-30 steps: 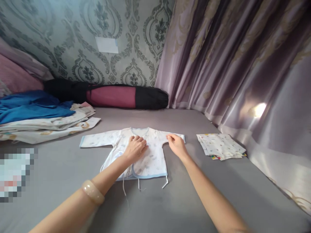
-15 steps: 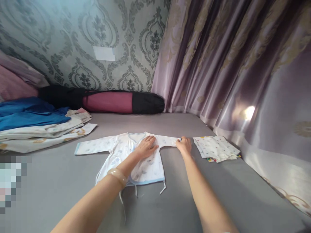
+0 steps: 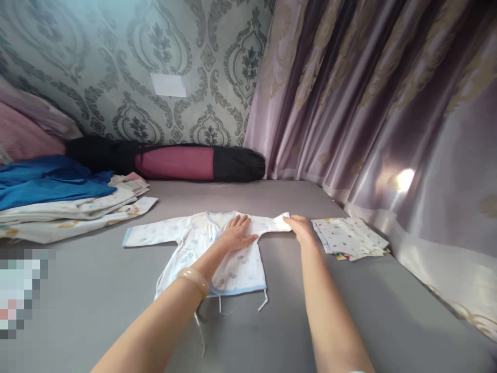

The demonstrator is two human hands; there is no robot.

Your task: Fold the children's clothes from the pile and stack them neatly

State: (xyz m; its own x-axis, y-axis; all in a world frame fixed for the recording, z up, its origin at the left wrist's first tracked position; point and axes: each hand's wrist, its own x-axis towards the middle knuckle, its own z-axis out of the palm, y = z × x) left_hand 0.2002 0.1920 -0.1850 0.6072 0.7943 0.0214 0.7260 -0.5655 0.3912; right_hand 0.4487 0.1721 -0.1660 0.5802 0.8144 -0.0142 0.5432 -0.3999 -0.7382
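Observation:
A small white baby shirt with pale blue trim, faint prints and several tie strings lies spread on the grey sheet. Its sleeves reach out to both sides. My left hand, with a pale bangle on the wrist, rests flat on the shirt's chest, fingers stretched out. At the end of the right-hand sleeve my right hand pinches the cuff, which is turned back and shows plain white. Just right of that hand lies a folded printed cloth.
Blue clothing lies on folded white printed cloths at the left. Behind, a long black and maroon bag runs along the wall. A purple curtain hangs down the right side of the grey sheet.
My right hand has turned at the sleeve end, and the cuff there now shows folded back and slightly raised. My left hand stays flat on the shirt.

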